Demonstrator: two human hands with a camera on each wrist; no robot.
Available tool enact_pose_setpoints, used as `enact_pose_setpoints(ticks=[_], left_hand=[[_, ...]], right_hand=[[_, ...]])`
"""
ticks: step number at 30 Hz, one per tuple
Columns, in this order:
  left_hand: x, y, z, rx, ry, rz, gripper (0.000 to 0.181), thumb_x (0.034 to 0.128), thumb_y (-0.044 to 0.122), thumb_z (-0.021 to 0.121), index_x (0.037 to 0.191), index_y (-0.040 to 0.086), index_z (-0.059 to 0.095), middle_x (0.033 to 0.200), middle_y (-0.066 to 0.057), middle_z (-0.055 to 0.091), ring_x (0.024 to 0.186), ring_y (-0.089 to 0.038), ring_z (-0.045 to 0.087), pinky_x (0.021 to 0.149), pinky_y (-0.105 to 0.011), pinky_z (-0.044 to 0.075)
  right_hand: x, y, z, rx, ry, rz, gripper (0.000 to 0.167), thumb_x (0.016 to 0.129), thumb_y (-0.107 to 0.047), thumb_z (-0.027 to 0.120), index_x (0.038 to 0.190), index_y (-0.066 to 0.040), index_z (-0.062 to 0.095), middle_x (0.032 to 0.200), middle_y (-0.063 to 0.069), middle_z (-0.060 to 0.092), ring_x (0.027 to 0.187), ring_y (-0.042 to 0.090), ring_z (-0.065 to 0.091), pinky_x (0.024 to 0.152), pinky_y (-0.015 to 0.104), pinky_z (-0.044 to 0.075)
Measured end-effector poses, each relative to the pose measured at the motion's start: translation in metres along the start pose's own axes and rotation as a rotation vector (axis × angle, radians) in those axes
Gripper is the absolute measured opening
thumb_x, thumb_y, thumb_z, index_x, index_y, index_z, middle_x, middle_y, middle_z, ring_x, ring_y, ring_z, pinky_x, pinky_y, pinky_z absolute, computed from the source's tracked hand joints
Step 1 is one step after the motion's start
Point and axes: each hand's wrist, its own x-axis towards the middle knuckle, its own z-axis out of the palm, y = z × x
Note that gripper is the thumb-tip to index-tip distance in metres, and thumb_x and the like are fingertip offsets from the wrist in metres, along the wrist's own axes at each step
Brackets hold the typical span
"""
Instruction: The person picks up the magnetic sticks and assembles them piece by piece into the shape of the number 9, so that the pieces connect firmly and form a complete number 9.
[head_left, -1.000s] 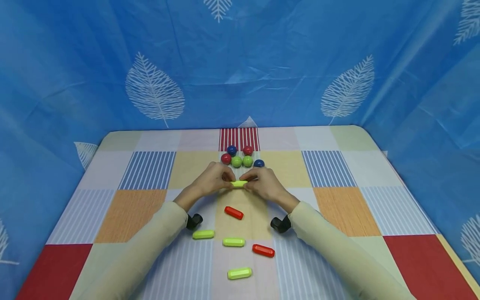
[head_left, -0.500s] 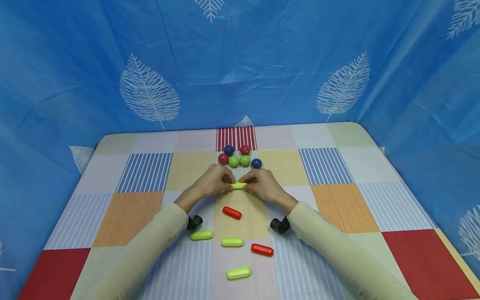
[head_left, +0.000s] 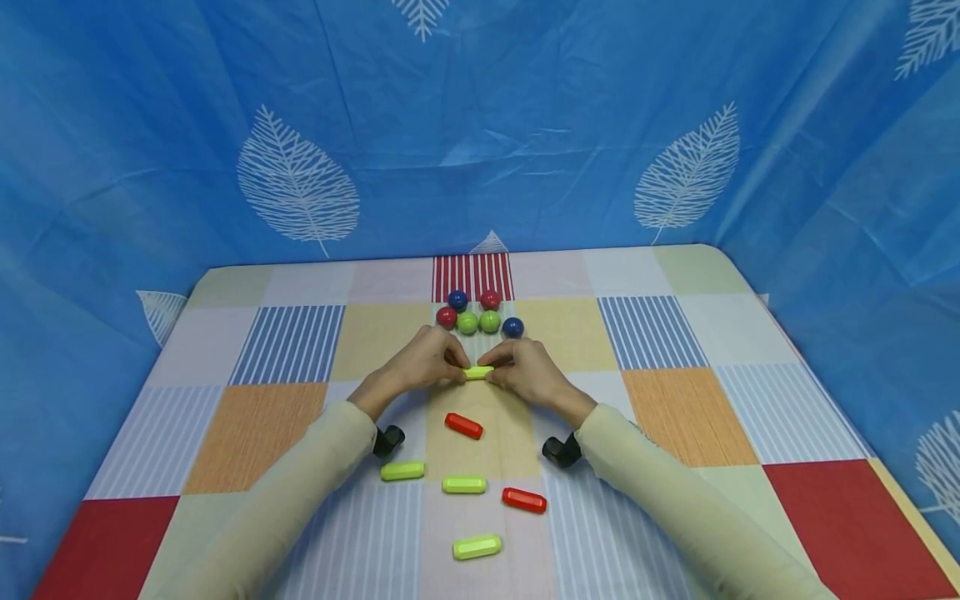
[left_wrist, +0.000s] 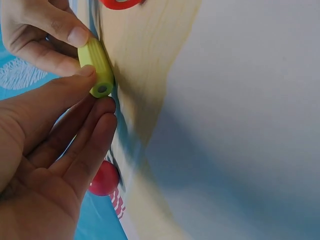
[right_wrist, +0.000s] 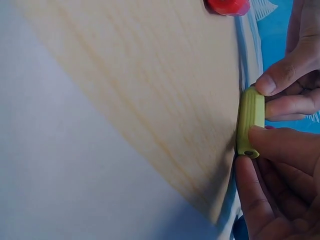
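Slightly nearer the wearer than a second ago, the left hand [head_left: 427,358] and the right hand [head_left: 528,371] have drawn a short, faceted, yellow-green plastic-looking rod [head_left: 477,373] back from two glossy green balls [head_left: 467,323], and the glossy blue ball [head_left: 513,327] beyond the right hand now shows whole. Over the last half second almost nothing has shifted, so the work seems at a steady two-handed hold. Each hand pinches one end of the rod between thumb and fingers, nearly closed; whether it touches the patchwork-covered desk [head_left: 675,417] cannot be told. Two faceted red rods [head_left: 463,426] and three loose yellow-green rods [head_left: 463,484] lie nearer the wearer, undisturbed
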Motion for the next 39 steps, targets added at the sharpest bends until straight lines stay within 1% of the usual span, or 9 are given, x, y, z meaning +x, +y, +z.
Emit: enact_pose_setpoints(ticks=[5,7,9,12,15,20,23,33,39], left_hand=[[0.001,-0.001,0.000,0.000,-0.002,-0.005,0.007,0.0794,0.000,0.080,0.085,0.002,0.078,0.080,-0.004,0.073,0.069,-0.010,0.061,0.060,-0.021,0.051],[0.002,-0.001,0.000,-0.005,-0.005,-0.010,0.006,0.0791,0.000,0.080,0.085,0.002,0.078,0.079,-0.004,0.073,0.069,-0.010,0.062,0.060,-0.022,0.051],[0.003,-0.001,-0.001,-0.009,-0.008,-0.018,0.006,0.0790,0.000,0.080,0.084,0.002,0.078,0.079,-0.003,0.073,0.069,-0.010,0.063,0.060,-0.022,0.051],[0.005,-0.001,-0.001,-0.009,-0.014,-0.030,0.006,0.0788,0.000,0.080,0.084,0.002,0.078,0.079,-0.003,0.073,0.070,-0.011,0.063,0.061,-0.023,0.051],[0.006,0.000,0.000,-0.011,-0.024,-0.047,0.007,0.0789,0.000,0.080,0.086,0.002,0.078,0.080,-0.003,0.073,0.071,-0.011,0.062,0.061,-0.023,0.051],[0.006,0.002,0.003,-0.013,-0.034,-0.081,0.009,0.0790,0.000,0.080,0.087,0.002,0.078,0.081,-0.002,0.073,0.070,-0.011,0.061,0.060,-0.022,0.051],[0.006,0.003,0.003,-0.007,-0.033,-0.089,0.008,0.0791,0.000,0.080,0.086,0.003,0.078,0.080,-0.002,0.072,0.070,-0.011,0.061,0.059,-0.022,0.050],[0.005,0.007,0.000,0.000,-0.032,-0.108,0.009,0.0794,0.000,0.080,0.088,0.003,0.079,0.082,-0.002,0.072,0.071,-0.012,0.060,0.059,-0.022,0.050],[0.005,0.006,-0.001,0.004,-0.025,-0.104,0.008,0.0800,0.001,0.079,0.088,0.003,0.079,0.082,-0.001,0.072,0.071,-0.012,0.059,0.059,-0.022,0.049]], right_hand=[[0.001,-0.002,-0.001,-0.007,-0.006,-0.023,0.022,0.086,-0.003,0.072,0.108,-0.007,0.075,0.105,0.004,0.073,0.098,0.017,0.065,0.084,0.033,0.053],[0.002,-0.003,-0.005,-0.002,0.012,-0.041,0.025,0.086,-0.003,0.072,0.111,-0.005,0.074,0.108,0.006,0.071,0.101,0.019,0.066,0.086,0.033,0.054],[0.005,-0.005,-0.010,-0.006,0.063,-0.068,0.027,0.086,-0.003,0.071,0.113,-0.004,0.073,0.112,0.008,0.069,0.102,0.023,0.066,0.087,0.035,0.054],[0.011,-0.008,-0.022,-0.014,0.169,-0.091,0.033,0.086,-0.001,0.071,0.119,-0.001,0.070,0.119,0.012,0.065,0.107,0.028,0.064,0.092,0.038,0.053],[0.017,-0.006,-0.032,-0.033,0.235,-0.066,0.039,0.086,-0.002,0.071,0.125,0.000,0.066,0.126,0.016,0.061,0.113,0.032,0.060,0.097,0.041,0.050],[0.023,0.005,-0.038,-0.046,0.212,0.036,0.046,0.086,-0.005,0.072,0.131,0.000,0.061,0.133,0.019,0.056,0.120,0.035,0.056,0.099,0.043,0.047],[0.024,0.012,-0.037,-0.052,0.204,0.064,0.047,0.085,-0.006,0.072,0.130,0.001,0.061,0.132,0.020,0.057,0.119,0.036,0.057,0.099,0.044,0.047],[0.029,0.017,-0.031,-0.065,0.190,0.072,0.040,0.086,-0.004,0.071,0.125,0.000,0.064,0.125,0.017,0.063,0.111,0.028,0.060,0.095,0.040,0.049],[0.030,0.016,-0.030,-0.032,0.177,0.064,0.036,0.089,-0.001,0.069,0.124,0.002,0.064,0.126,0.019,0.061,0.112,0.031,0.063,0.092,0.038,0.052]])
